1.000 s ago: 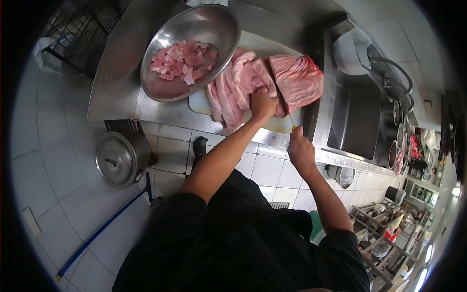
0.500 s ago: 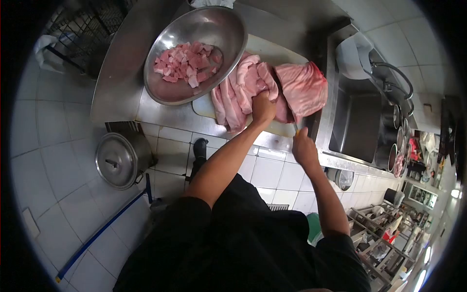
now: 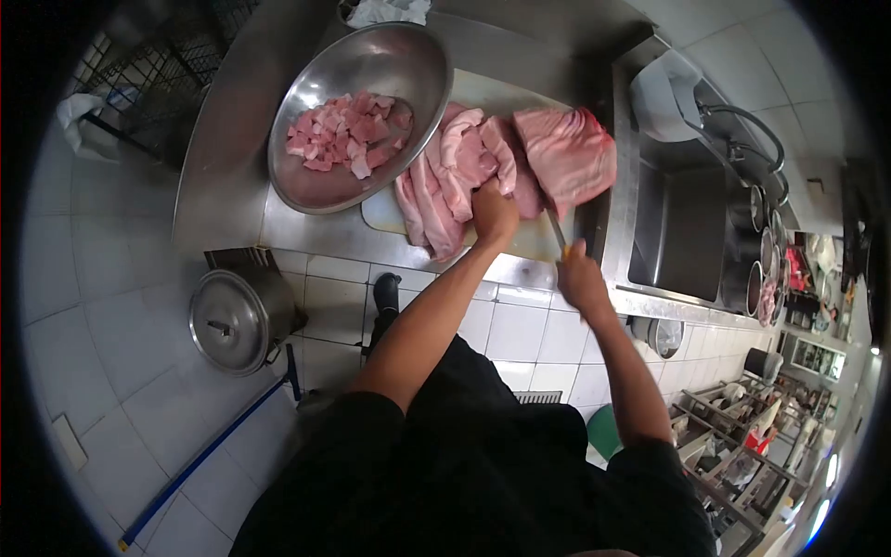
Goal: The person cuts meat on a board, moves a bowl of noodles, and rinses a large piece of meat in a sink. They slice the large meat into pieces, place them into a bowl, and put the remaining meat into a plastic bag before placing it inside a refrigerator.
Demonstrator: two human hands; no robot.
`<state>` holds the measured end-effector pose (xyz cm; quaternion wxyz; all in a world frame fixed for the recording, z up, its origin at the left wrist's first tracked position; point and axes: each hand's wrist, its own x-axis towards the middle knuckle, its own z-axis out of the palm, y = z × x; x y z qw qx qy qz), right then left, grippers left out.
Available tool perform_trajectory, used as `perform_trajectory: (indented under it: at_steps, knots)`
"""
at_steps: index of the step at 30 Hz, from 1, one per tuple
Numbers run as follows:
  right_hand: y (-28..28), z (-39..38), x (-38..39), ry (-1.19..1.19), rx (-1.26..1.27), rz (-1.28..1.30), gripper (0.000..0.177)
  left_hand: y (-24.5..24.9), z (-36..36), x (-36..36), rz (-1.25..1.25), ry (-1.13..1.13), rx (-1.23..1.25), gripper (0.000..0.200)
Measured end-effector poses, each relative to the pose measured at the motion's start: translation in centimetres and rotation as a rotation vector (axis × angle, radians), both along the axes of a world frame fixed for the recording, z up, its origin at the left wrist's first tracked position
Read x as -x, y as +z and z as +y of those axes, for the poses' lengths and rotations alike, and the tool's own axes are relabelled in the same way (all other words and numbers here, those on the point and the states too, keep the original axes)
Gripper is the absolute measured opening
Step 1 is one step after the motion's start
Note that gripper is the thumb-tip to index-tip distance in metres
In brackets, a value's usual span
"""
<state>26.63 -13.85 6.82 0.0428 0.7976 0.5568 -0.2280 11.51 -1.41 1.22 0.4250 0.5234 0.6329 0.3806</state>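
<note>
My left hand (image 3: pixel 496 215) is closed on the near end of a piece of raw meat (image 3: pixel 498 153), with its fingertips partly hidden. My right hand (image 3: pixel 583 280) grips the yellow handle of a knife (image 3: pixel 556 228). The blade points away from me, its tip at the near edge of a large ribbed slab of meat (image 3: pixel 568 153). Several long strips of meat (image 3: pixel 436 190) lie side by side to the left of my left hand. All the meat rests on a pale cutting board (image 3: pixel 379 215).
A steel bowl (image 3: pixel 311 84) of cubed meat (image 3: pixel 348 135) overlaps the board's left side. Right of the board is a sink (image 3: pixel 682 223) with a faucet (image 3: pixel 747 153). On the floor stand a lidded pot (image 3: pixel 227 320) and a blue-handled pole (image 3: pixel 209 450).
My right hand has drawn the knife slightly back toward me, and more of its blade shows. My left hand keeps its hold on the meat. The whole view has shifted a little.
</note>
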Motion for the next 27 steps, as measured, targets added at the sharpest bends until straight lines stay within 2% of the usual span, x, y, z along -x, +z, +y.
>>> perform_trajectory:
  at_steps: [2, 4, 6, 7, 8, 10, 11, 13, 15, 16, 17, 18, 19, 20, 21, 24, 26, 27]
  knots:
    - [2.3, -2.9, 1.1, -0.061, 0.071, -0.006, 0.037, -0.6, 0.4, -0.1, -0.021, 0.011, -0.018, 0.015]
    - [1.6, -2.8, 1.5, -0.046, 0.068, -0.003, 0.038, -1.1, -0.2, 0.1, -0.049, -0.016, -0.061, 0.015]
    - [-1.4, 1.3, 1.0, 0.008, -0.013, 0.016, 0.038, -1.8, -0.2, 0.1, 0.025, -0.046, -0.130, 0.015]
    - [-4.4, 4.2, -0.3, 0.134, -0.115, 0.022, 0.038, -2.4, -0.6, 0.2, 0.070, -0.067, -0.159, 0.016]
    - [-6.8, 6.6, -1.5, 0.250, -0.212, 0.029, 0.038, -2.5, -1.3, 0.2, 0.055, -0.065, -0.086, 0.015]
    - [-4.2, 10.6, 0.9, 0.104, -0.228, 0.069, 0.034, -2.3, -0.5, 0.2, 0.024, -0.045, 0.029, 0.015]
    - [-4.2, 10.0, 0.7, 0.080, -0.187, 0.107, 0.034, -3.6, 0.1, 0.1, -0.008, -0.021, 0.070, 0.015]
    - [-4.0, 9.7, -0.3, 0.047, -0.115, 0.168, 0.035, 2.7, 1.1, 2.0, -0.181, -0.048, 0.266, 0.017]
    - [-0.1, 5.8, 1.2, -0.049, -0.011, 0.223, 0.034, 2.5, 3.4, 3.5, -0.170, -0.031, 0.133, 0.020]
    - [-1.9, 2.9, 0.4, -0.056, -0.034, 0.182, 0.035, 3.1, 4.2, 4.2, -0.209, -0.002, 0.083, 0.019]
    - [-1.6, -0.4, 0.6, -0.014, -0.073, 0.063, 0.035, 4.5, 4.6, 5.0, -0.308, 0.024, 0.148, 0.018]
    - [0.6, -2.6, 1.2, -0.101, 0.033, 0.154, 0.041, 5.9, 5.0, 5.9, -0.403, 0.047, 0.217, 0.017]
    - [-0.2, -5.4, 0.7, -0.145, 0.045, 0.188, 0.043, 6.7, 5.1, 6.6, -0.315, 0.024, 0.178, 0.013]
    - [1.8, -7.3, 1.6, -0.184, 0.092, 0.180, 0.042, 5.1, 5.6, 7.1, -0.250, 0.002, 0.105, 0.014]
    - [1.6, -9.8, 1.6, -0.186, 0.081, 0.172, 0.040, 1.5, 6.2, 7.6, -0.183, -0.015, 0.035, 0.014]
    - [4.2, -12.7, 2.3, -0.219, 0.155, 0.176, 0.036, -0.5, 4.7, 9.1, -0.173, -0.028, -0.011, 0.021]
    - [5.9, -13.6, 2.6, -0.173, 0.109, 0.130, 0.034, 6.3, 1.0, 10.3, -0.325, 0.031, 0.108, 0.026]
    - [6.5, -14.1, 2.7, -0.149, 0.044, 0.130, 0.034, 6.5, 0.4, 11.1, -0.420, 0.000, 0.223, 0.030]
